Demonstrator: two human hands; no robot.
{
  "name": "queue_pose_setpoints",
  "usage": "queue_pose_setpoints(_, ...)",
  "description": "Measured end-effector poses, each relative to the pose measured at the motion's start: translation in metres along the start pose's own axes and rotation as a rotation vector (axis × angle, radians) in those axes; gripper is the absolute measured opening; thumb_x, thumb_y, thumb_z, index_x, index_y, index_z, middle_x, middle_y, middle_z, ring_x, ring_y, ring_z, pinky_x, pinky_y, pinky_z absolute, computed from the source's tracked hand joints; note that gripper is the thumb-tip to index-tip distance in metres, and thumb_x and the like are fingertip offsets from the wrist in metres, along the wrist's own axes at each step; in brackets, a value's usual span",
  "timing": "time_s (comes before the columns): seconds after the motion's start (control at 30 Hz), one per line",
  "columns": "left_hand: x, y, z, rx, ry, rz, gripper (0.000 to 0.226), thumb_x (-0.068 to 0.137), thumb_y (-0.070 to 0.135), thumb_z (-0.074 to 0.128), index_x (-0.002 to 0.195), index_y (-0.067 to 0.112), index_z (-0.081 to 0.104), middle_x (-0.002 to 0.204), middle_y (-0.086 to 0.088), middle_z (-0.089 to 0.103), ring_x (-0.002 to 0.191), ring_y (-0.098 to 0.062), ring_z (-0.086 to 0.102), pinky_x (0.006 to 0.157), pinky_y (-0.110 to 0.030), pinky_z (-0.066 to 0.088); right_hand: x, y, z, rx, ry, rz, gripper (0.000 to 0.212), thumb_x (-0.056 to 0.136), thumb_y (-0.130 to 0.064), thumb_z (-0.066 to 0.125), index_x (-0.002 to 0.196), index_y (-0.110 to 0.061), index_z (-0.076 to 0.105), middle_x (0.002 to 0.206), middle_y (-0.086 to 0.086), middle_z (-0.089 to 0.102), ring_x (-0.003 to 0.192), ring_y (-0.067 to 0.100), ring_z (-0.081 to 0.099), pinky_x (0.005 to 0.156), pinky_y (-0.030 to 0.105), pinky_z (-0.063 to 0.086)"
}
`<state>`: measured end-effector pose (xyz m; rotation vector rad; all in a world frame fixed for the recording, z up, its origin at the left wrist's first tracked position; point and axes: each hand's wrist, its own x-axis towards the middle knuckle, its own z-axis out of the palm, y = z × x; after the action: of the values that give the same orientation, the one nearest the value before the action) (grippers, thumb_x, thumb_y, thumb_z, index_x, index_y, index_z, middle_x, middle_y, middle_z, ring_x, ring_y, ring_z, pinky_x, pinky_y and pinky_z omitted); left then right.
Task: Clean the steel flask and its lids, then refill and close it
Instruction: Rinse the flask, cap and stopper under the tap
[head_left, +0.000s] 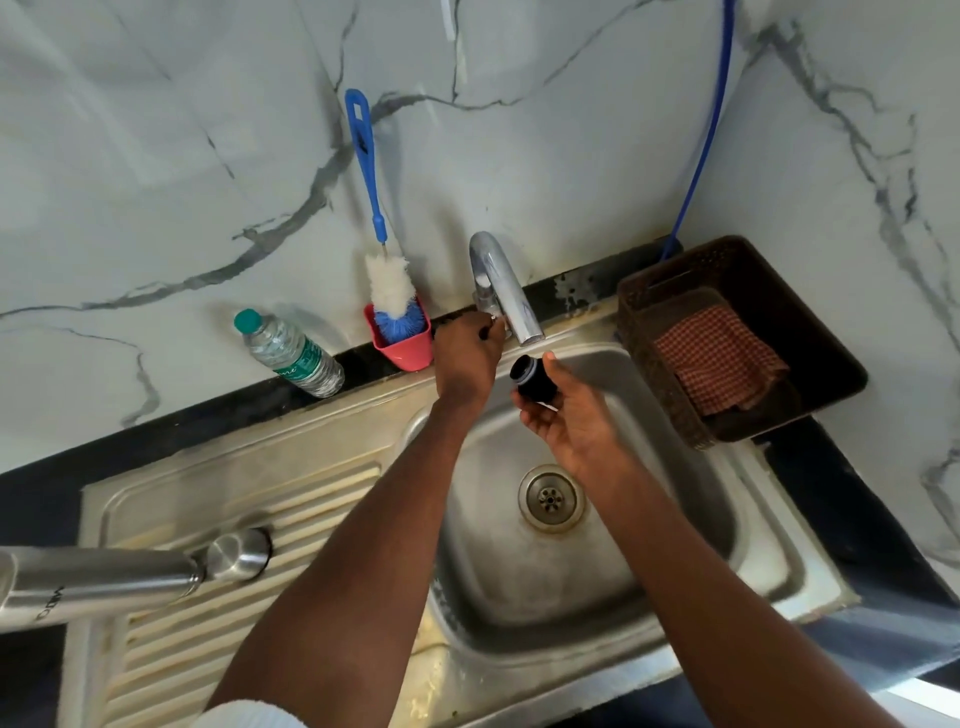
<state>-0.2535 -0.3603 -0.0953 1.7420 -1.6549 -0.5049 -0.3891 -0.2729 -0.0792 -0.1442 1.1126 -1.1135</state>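
Nearest to you, the steel flask (98, 579) lies on its side on the ribbed drainboard (249, 639), its open mouth pointing toward the basin. The steel outer cap (240, 553) rests on the ribs just beside that mouth. Some dark letters run along the flask body near the left edge, but they are cut off and turned, so I cannot read them as a word.

Further in, above the sink (691, 530), your right hand (566, 410) carries the black inner lid (534, 379). The fingers curl under it and the thumb presses on its top, so the hand is closed around the lid. The lid sits just below the spout of the tap (501, 286). Your left hand (467, 358) is curled on the tap's handle at the base. No water is visible running from the spout.

For this step, I think you should open the tap only a little, because a strong stream on a small lid will splash over the counter. Keep the open threaded end facing up under the spout, then turn the lid so water reaches the ring and threads.

At the back stand a bottle brush (387, 283) in a pink cup (408, 345), a plastic water bottle (288, 353) with a green label too small to read, and a brown basket (748, 291) holding a checked cloth (719, 358).
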Motion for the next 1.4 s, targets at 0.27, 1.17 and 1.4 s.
queue_pose_setpoints(0.27,-0.002,-0.007,0.003,-0.116,0.023,-0.028,0.018,0.097,0.024,0.072,0.103,0.010,0.082,0.092,-0.005,0.081,0.079,-0.019,0.074,0.071,-0.042,0.061,0.001,0.013,0.003,0.004,0.032,0.028,0.045,0.097,-0.036,0.071,0.124,-0.001,0.066,0.113,0.026,0.074,0.084,0.027,0.075,0.064,0.030,0.060)
queue_pose_setpoints(1.17,-0.144,-0.126,-0.064,0.210,-0.094,0.153,0.024,0.097,0.011,0.066,0.119,0.017,0.071,0.117,-0.004,0.069,0.112,-0.025,0.062,0.102,-0.038,0.051,0.009,0.009,-0.005,0.059,-0.066,0.137,0.045,0.090,-0.026,0.078,0.126,-0.003,0.063,0.119,0.024,0.069,0.098,0.036,0.072,0.071,0.035,0.062)
queue_pose_setpoints(1.4,-0.173,-0.143,-0.067,0.132,-0.143,0.159,0.031,0.098,0.044,0.067,0.112,0.017,0.072,0.124,-0.002,0.069,0.145,-0.025,0.047,0.120,-0.041,0.039,0.013,0.013,0.012,0.226,-0.093,0.227,0.055,0.090,-0.039,0.076,0.127,-0.001,0.060,0.101,0.023,0.072,0.081,0.028,0.073,0.060,0.027,0.060)
